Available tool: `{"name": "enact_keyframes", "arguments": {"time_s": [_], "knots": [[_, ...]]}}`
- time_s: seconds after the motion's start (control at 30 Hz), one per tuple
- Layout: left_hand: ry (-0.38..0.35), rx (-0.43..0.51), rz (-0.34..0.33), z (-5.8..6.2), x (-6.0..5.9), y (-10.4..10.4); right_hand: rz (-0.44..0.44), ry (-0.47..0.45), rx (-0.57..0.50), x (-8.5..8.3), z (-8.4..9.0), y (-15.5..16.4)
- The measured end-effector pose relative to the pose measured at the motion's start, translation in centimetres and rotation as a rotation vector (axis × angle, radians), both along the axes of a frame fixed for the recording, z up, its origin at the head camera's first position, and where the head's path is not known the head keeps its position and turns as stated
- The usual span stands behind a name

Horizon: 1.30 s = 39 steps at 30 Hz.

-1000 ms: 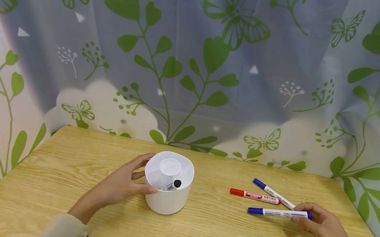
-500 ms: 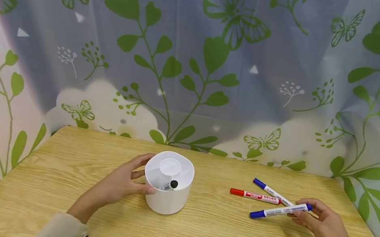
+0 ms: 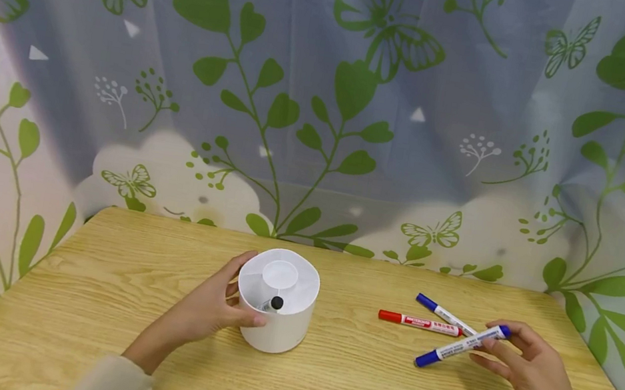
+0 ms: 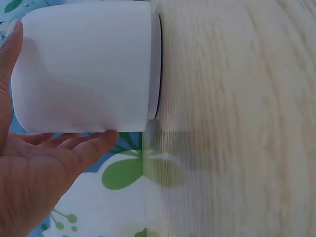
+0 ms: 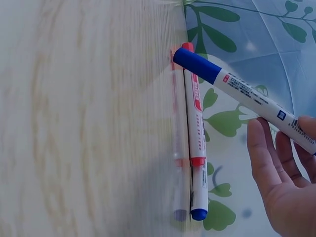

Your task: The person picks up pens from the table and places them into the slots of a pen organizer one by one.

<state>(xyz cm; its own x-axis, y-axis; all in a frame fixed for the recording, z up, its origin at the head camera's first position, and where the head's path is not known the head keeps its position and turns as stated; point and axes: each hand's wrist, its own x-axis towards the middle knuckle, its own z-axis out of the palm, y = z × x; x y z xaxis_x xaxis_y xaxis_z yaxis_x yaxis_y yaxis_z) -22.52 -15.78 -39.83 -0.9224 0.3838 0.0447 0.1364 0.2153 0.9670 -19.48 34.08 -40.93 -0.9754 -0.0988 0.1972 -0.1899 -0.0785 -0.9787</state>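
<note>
My left hand (image 3: 212, 301) grips the near left side of a white round pen holder (image 3: 281, 335), thumb by the rim and fingers round its side. The holder stands upright on the table and has a raised ring in its middle. A black-ended marker (image 3: 276, 303) leans inside it, mostly hidden by the wall. On the right, my right hand (image 3: 528, 372) pinches a blue-capped whiteboard marker (image 3: 462, 347) near one end, tilted and lifted off the table in the right wrist view. Behind it lie a red whiteboard marker (image 3: 419, 322) and another blue marker (image 3: 446, 314), partly covered.
A wooden table (image 3: 344, 388) fills the lower part of the head view. A curtain (image 3: 323, 122) printed with green leaves and butterflies hangs along its back and sides. Bare wood lies between the holder and the markers.
My right hand has raised the blue marker from near level to a steeper tilt. In the holder, the black-ended marker has shifted left. The left thumb has moved slightly along the holder's wall.
</note>
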Motion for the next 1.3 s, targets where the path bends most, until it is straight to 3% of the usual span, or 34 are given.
{"name": "enact_keyframes", "arguments": {"time_s": [0.27,0.5,1.3], "knots": [[0.015,0.015,-0.008,-0.1,0.1,0.2,-0.024,-0.019,-0.064,0.0,0.4,-0.7],[0.007,0.018,-0.008,-0.1,0.1,0.3,-0.068,-0.033,-0.060,-0.1,1.0,-1.5],[-0.001,-0.048,0.024,0.1,0.4,0.8,-0.054,-0.021,-0.159,-0.1,2.9,-5.8]]}}
